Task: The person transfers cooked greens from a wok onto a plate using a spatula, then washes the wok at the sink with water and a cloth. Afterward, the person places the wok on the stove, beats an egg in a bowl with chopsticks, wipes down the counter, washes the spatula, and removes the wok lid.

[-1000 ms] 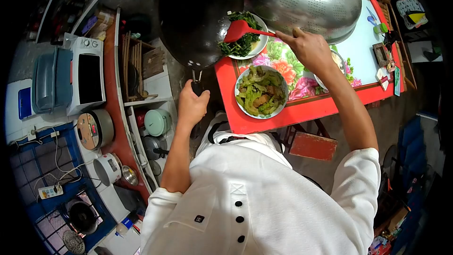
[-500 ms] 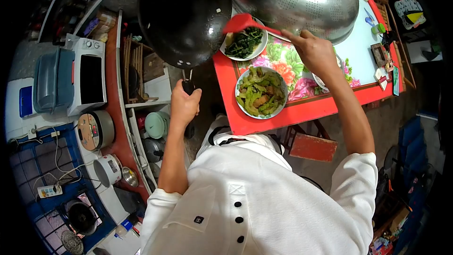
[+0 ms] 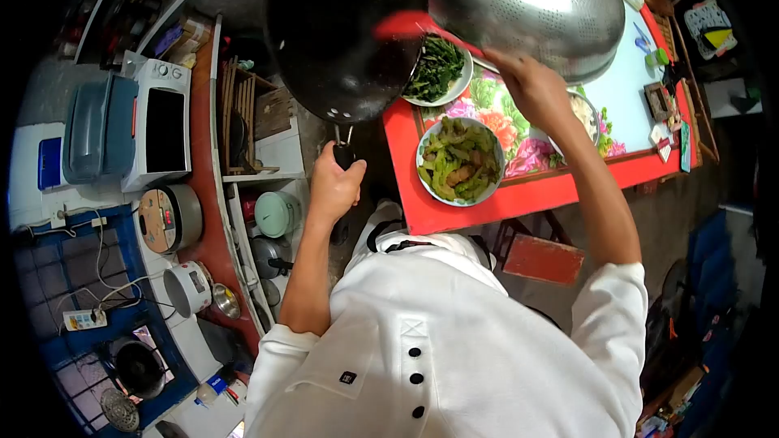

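My left hand (image 3: 334,185) is wrapped round the handle of a black wok (image 3: 341,40), which hangs beside the table's left edge. In my right hand (image 3: 527,85) is a red spatula (image 3: 406,26), its blade reaching over the wok's right side. A plate of dark leafy greens (image 3: 438,69) lies partly hidden behind the wok's rim. Nearer to me, a bowl of green sliced vegetables with brownish pieces (image 3: 460,162) stands at the table's corner. My right forearm partly covers a bowl with white contents (image 3: 583,112).
A large perforated metal cover (image 3: 535,8) takes up the far part of the red-edged table (image 3: 519,203). Left are a microwave (image 3: 162,122), a rice cooker (image 3: 169,217) and a gas burner (image 3: 138,367). A red stool (image 3: 542,259) stands below the table's near edge.
The wok and my left hand appear further right in view, overlapping more of the greens plate. The spatula's blade has shifted slightly left and up over the wok. Both hands keep their hold.
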The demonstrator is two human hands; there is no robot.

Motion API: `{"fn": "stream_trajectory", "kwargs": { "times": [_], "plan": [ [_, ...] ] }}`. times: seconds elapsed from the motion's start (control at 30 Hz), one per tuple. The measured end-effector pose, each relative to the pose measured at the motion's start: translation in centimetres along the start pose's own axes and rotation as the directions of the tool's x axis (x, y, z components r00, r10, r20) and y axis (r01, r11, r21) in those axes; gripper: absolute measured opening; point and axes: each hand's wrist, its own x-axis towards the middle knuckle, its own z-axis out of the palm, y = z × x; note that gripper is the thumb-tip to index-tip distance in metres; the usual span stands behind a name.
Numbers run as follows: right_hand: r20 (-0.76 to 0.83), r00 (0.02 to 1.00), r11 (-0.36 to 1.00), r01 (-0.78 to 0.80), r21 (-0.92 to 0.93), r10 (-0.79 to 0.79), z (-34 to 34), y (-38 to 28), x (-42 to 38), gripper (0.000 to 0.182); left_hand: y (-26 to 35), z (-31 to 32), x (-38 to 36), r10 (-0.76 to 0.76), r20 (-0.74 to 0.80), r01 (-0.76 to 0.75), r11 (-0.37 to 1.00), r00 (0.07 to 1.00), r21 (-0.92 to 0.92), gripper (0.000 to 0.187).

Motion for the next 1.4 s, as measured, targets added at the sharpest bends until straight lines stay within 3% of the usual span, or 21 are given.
{"fn": "stream_trajectory", "kwargs": {
  "times": [0.03,0.1,0.17,0.2,0.23,0.3,0.33,0.4,0.5,0.73,0.9,0.97,1.03,1.1,1.17,1.2,1.23,1.3,1.37,1.4],
  "plan": [
    [-0.117,0.993,0.979,0.004,0.202,0.02,1.1,-0.3,1.0,0.035,0.0,0.1,-0.2,0.006,0.005,-0.006,1.0,1.0,0.01,0.02],
    [-0.104,0.969,0.832,-0.135,0.538,0.224,2.5,-2.6,4.0,0.034,0.4,0.4,-0.4,0.012,0.033,-0.012,1.0,0.999,0.003,0.019],
    [-0.042,0.981,0.689,-0.102,0.717,0.189,4.2,-4.0,5.8,0.034,0.9,0.4,-0.6,0.021,0.042,-0.021,1.0,0.999,-0.008,0.018],
    [0.058,0.989,0.702,-0.136,0.699,0.134,2.3,-5.4,5.4,0.034,1.3,0.5,-0.6,0.021,0.043,-0.021,1.0,0.999,0.004,0.017],
    [-0.221,0.975,0.723,0.174,0.669,-0.03,3.9,-5.0,4.9,0.035,1.4,0.6,-0.6,0.018,0.043,-0.018,1.0,0.999,0.011,0.017],
    [-0.089,0.974,0.863,0.226,0.451,-0.209,2.3,-4.4,3.4,0.035,1.3,0.5,-0.1,0.015,0.034,-0.015,1.0,0.999,-0.015,0.017],
    [-0.085,0.975,0.864,0.222,0.452,-0.206,1.7,-3.7,2.7,0.035,1.2,0.5,-0.1,0.006,0.04,-0.005,1.0,0.999,-0.029,0.018],
    [-0.026,0.95,0.93,0.312,0.193,-0.313,0.6,-1.9,1.2,0.034,0.4,0.4,0.1,-0.002,0.041,0.003,0.999,0.999,-0.034,0.018],
    [0.094,0.962,0.962,0.265,-0.07,-0.258,-0.5,1.5,-0.2,0.033,0.4,0.2,0.2,0.008,0.033,-0.007,1.0,0.999,-0.016,0.018],
    [0.154,0.977,0.93,0.187,-0.317,-0.144,-3.4,4.0,-1.9,0.035,-0.1,-0.5,0.4,0.017,-0.021,-0.016,0.998,1.0,0.064,0.017],
    [0.032,0.993,0.959,0.119,-0.255,-0.115,-4.7,2.1,-1.8,0.034,0.0,-1.9,-0.6,-0.039,-0.058,0.04,0.999,0.998,0.015,0.016],
    [0.121,0.982,0.913,0.179,-0.366,-0.144,-4.2,1.7,-1.6,0.034,0.1,-2.7,-1.8,-0.092,-0.045,0.086,0.989,0.995,-0.124,0.016],
    [0.196,0.978,0.914,0.142,-0.38,-0.071,-3.3,0.3,-1.7,0.03,0.0,-3.6,-3.2,-0.128,-0.077,0.113,0.979,0.989,-0.172,0.015],
    [0.261,0.965,0.939,0.112,-0.325,-0.025,-3.2,-0.3,-1.3,0.031,0.1,-4.8,-5.0,-0.198,-0.038,0.182,0.95,0.979,-0.254,0.015],
    [0.189,0.982,0.998,-0.005,-0.069,0.018,-4.2,-0.2,-1.4,0.028,-0.5,-6.3,-6.9,-0.24,-0.05,0.216,0.932,0.969,-0.29,0.015],
    [0.193,0.977,0.987,-0.116,0.109,0.093,-4.1,-0.1,-1.2,0.027,-1.0,-6.9,-7.9,-0.281,-0.015,0.258,0.901,0.96,-0.349,0.016],
    [0.188,0.978,0.971,-0.132,0.201,0.094,-3.3,0.8,-1.3,0.028,-1.6,-7.5,-9.1,-0.324,0.024,0.305,0.86,0.946,-0.409,0.016],
    [0.254,0.962,0.981,-0.134,0.14,0.095,-1.5,2.2,-1.2,0.03,-2.6,-8.2,-11.3,-0.354,0.0,0.304,0.804,0.935,-0.512,0.017],
    [0.305,0.942,0.975,-0.182,0.125,0.137,0.7,2.5,-1.2,0.031,-4.3,-9.1,-13.8,-0.381,0.086,0.36,0.74,0.921,-0.568,0.017],
    [0.282,0.954,0.967,-0.162,0.199,0.102,1.2,2.8,-1.4,0.031,-4.9,-9.5,-15.0,-0.38,0.106,0.36,0.701,0.919,-0.616,0.017]
  ]
}}
